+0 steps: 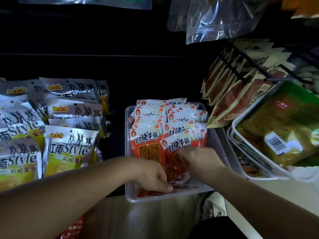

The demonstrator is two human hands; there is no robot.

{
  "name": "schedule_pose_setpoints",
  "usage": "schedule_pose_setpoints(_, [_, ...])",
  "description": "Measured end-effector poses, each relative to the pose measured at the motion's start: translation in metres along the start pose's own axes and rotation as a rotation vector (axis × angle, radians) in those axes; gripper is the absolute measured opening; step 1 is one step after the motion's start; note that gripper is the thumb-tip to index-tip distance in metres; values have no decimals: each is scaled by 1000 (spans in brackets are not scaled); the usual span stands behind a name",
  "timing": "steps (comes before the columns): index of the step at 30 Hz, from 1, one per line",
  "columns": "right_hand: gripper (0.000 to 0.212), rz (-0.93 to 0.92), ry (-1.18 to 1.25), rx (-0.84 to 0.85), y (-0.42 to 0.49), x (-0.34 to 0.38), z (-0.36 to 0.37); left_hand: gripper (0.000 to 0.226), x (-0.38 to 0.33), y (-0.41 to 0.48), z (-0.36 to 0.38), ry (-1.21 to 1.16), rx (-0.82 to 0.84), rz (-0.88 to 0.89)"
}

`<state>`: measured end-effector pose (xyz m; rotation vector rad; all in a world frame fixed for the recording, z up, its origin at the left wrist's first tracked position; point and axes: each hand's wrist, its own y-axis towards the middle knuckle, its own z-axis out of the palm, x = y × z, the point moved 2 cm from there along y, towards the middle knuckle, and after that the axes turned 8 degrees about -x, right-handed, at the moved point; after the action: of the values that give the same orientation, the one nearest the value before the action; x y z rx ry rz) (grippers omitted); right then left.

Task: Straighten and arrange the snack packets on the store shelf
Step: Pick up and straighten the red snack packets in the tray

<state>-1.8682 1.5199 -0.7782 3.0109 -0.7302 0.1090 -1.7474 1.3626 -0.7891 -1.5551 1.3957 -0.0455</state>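
A clear plastic bin on the shelf holds several red-and-white snack packets standing in rows. My left hand reaches into the bin's front, its fingers curled round a red packet near the bottom. My right hand sits just to the right, its fingers pinching the front packets' lower part. Both hands are blurred. The bin's front row is partly hidden by my hands.
Silver-and-yellow chip bags lie stacked on the shelf to the left. Brown packets hang on black hooks at the right. A white tray with green-gold bags stands at far right. Clear bags hang above.
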Motion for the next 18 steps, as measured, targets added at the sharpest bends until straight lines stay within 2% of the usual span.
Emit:
schedule_pose_setpoints(2, [35,180,411,351,-8,-3,5,40,-2,-3,-9,-134,102,-59])
schedule_pose_setpoints(4, [51,246,666,475,-7,-9,2,34,-4,-6,-11,-156,143,-25])
schedule_pose_setpoints(6, [62,226,608,637,-4,-13,-1,28,-5,-8,-9,-162,132,11])
schedule_pose_setpoints(7, [61,210,554,687,-2,-16,0,25,-3,-9,-9,-166,128,16])
schedule_pose_setpoints(9, [45,166,482,659,3,-19,6,17,-1,-10,-7,-122,114,36])
schedule_pose_setpoints(11, [33,138,445,584,3,-24,17,19,-2,-11,-7,43,67,97])
schedule_pose_setpoints(13, [45,138,423,584,-1,-25,27,21,-4,-9,-7,145,11,116])
schedule_pose_setpoints(16, [81,212,522,502,-6,-23,32,7,-3,-7,-8,197,-36,76])
schedule_pose_setpoints(18, [84,266,557,401,-6,-21,28,6,-2,-6,-6,238,-45,51])
